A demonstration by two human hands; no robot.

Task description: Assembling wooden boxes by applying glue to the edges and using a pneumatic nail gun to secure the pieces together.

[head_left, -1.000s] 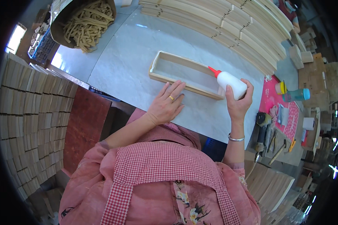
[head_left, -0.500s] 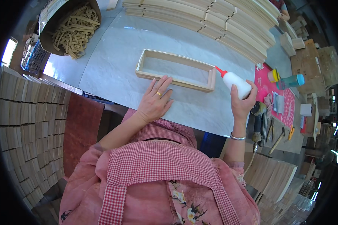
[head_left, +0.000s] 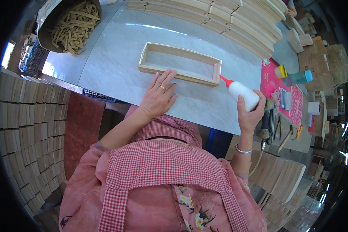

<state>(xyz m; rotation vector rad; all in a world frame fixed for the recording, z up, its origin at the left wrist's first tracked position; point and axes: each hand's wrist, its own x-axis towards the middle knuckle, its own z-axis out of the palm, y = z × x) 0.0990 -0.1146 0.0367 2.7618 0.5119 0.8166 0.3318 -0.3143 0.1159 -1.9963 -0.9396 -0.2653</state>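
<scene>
Here, we see a rectangular wooden frame (head_left: 196, 79) lying on the pale grey desk (head_left: 197, 101), in front of the wearer, its long sides running across the view and the desk surface showing through its hollow. The left hand (head_left: 158, 96) is laid flat and loosely spread, gripping nothing, with its fingertips against the near long side, left of that side's middle. The right hand (head_left: 252, 113) is wrapped around a white bottle (head_left: 242, 94), tilted so that its red nozzle (head_left: 226, 80) points to the near right corner of the frame; whether the tip touches the wood we cannot tell.

As to progress, we note a white bead (head_left: 143, 53) on the upper rim: it shows along the left end and the far long side, and seems to run down the right end. We judge these three sides done, or nearly so. On the near long side we make out no white, so we take that edge to be what is left, though the fingers cover part of it. Beyond the frame we find stacked boards (head_left: 224, 18), and at the upper left a heap of tan strips (head_left: 75, 29) in a container (head_left: 46, 36).
</scene>
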